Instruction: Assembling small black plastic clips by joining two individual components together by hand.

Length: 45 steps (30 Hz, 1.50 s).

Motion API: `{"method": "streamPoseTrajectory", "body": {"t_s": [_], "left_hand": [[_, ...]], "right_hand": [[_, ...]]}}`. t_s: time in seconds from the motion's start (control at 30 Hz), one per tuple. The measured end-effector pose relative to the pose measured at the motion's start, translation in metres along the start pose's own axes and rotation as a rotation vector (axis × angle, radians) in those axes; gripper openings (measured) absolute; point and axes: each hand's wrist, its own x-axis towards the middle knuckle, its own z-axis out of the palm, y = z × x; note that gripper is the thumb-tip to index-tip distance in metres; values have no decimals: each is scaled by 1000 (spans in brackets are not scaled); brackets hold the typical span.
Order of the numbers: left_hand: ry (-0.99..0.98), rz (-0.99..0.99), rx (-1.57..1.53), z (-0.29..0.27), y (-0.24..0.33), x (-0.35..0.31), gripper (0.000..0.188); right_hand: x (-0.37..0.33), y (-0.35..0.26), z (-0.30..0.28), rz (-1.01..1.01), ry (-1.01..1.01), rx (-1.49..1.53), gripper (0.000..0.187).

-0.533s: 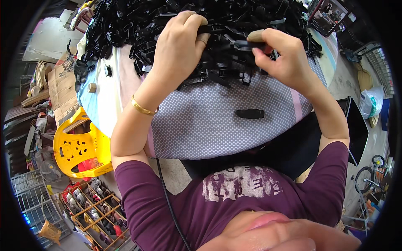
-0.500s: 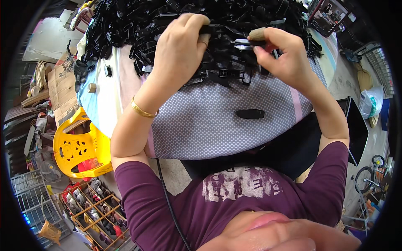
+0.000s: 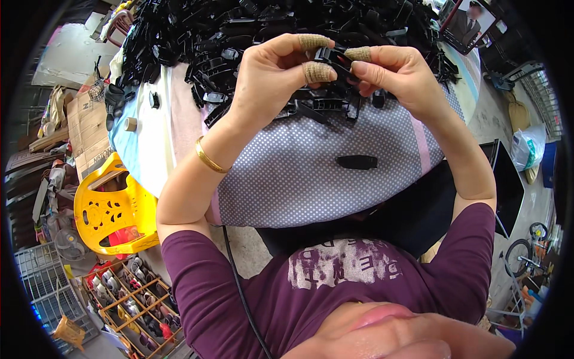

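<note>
Over the near edge of the heap, my left hand [image 3: 266,78] and my right hand [image 3: 403,75] meet fingertip to fingertip. Between them is a small black plastic part [image 3: 336,57], pinched from both sides. Whether it is one piece or two pressed together, I cannot tell. Tan knitted covers wrap my left thumb and forefinger and a finger of my right hand. Behind and beneath lies a large heap of black plastic parts [image 3: 161,48]. One flat, dark oblong piece [image 3: 357,162] lies apart on the dotted grey cloth [image 3: 299,191], nearer to me.
A roll of tape [image 3: 130,124] sits on the cloth at left, with a yellow plastic chair [image 3: 107,209] beside the table. A propped screen [image 3: 469,27] stands at the far right. A black cable [image 3: 239,281] runs down across my front; a shoe rack [image 3: 134,305] is lower left.
My left hand has come out of the heap and turned toward the right hand. The part in my right hand has shifted left, and both hands now grip between them.
</note>
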Motion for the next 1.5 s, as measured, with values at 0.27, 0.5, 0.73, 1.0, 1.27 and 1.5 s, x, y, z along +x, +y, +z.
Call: {"method": "streamPoseTrajectory", "body": {"t_s": [0.27,0.5,0.73,1.0,1.27,1.5], "left_hand": [[83,-9,-156,10,-4,-1,30],[-28,162,112,7,5,-2,19],[-132,97,171,-1,15,1,21],[-640,-175,600,21,28,-18,33],[-286,-11,1088,21,14,-23,25],[15,111,623,10,6,-12,25]], "right_hand": [[-1,2,14,-256,140,-511,35],[-5,6,16,-458,54,-632,27],[-7,-9,10,-390,-97,-694,22],[-16,5,2,-399,-256,-1026,22],[-10,9,-2,-563,-309,-974,16],[-2,1,-17,-352,-76,-475,24]]}}
